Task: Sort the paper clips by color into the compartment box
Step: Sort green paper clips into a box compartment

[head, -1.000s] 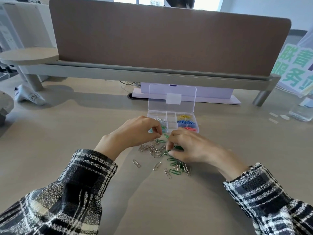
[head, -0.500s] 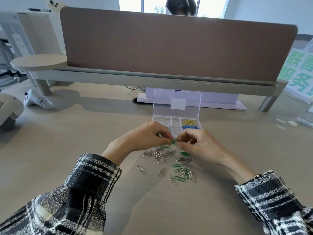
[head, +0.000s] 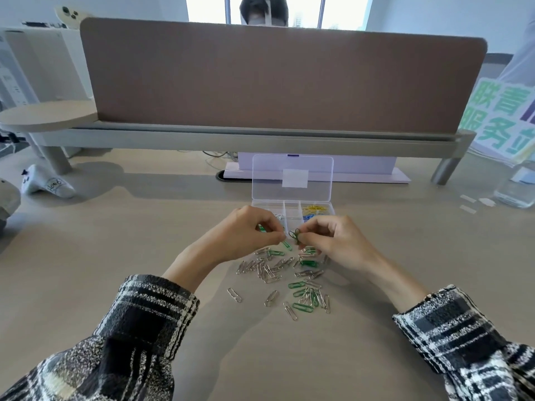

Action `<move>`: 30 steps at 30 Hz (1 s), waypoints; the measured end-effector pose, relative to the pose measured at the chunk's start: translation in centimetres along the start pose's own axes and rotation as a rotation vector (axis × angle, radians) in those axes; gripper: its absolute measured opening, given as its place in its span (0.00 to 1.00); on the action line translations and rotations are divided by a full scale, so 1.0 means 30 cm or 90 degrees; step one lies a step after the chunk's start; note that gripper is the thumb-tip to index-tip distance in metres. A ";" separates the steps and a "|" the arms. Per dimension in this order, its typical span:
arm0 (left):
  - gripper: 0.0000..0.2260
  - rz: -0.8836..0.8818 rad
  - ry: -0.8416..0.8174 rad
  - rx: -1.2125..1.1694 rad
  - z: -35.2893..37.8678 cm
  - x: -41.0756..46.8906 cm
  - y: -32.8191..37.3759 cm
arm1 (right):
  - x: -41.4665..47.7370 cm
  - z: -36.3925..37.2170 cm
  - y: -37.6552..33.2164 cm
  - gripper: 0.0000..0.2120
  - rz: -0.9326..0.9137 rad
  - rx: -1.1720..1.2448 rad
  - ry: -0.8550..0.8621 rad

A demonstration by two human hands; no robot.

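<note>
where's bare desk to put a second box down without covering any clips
Bare desk lies left of the left hand, up to the white gadget. Another patch lies right of the right hand, before the bottle. Crowded: the loose clips between the wrists, and the box just beyond the hands.

A brown partition (head: 283,79) backs the desk (head: 115,241), a green-lettered sign (head: 498,120) at right, a white controller (head: 46,183) at left.

Far right of the fingers (head: 318,230), on a sign (head: 503,120): green characters 联青 above 服务. Far left, on a white object (head: 47,183): handwriting, perhaps "1006".
</note>
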State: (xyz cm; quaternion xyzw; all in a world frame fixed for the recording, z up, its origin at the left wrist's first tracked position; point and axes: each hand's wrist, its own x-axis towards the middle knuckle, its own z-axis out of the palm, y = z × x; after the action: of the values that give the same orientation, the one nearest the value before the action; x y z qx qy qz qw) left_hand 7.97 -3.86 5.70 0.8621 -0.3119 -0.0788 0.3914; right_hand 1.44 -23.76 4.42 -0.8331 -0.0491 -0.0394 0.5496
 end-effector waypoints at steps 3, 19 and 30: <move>0.04 -0.033 0.007 0.012 -0.015 0.000 -0.017 | 0.005 0.004 0.006 0.03 0.022 0.026 -0.002; 0.05 -0.121 0.240 0.087 -0.042 0.075 -0.122 | 0.123 0.052 0.034 0.11 -0.213 -0.341 0.165; 0.04 -0.025 0.194 0.183 -0.008 0.088 -0.119 | 0.082 0.003 0.047 0.07 -0.214 -0.420 -0.029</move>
State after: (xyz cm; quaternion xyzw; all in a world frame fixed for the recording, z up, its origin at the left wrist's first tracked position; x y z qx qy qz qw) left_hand 11.84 -3.51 3.57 0.9170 -0.2403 0.0901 0.3053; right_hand 4.05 -24.15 3.39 -0.9465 -0.1820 -0.1241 0.2359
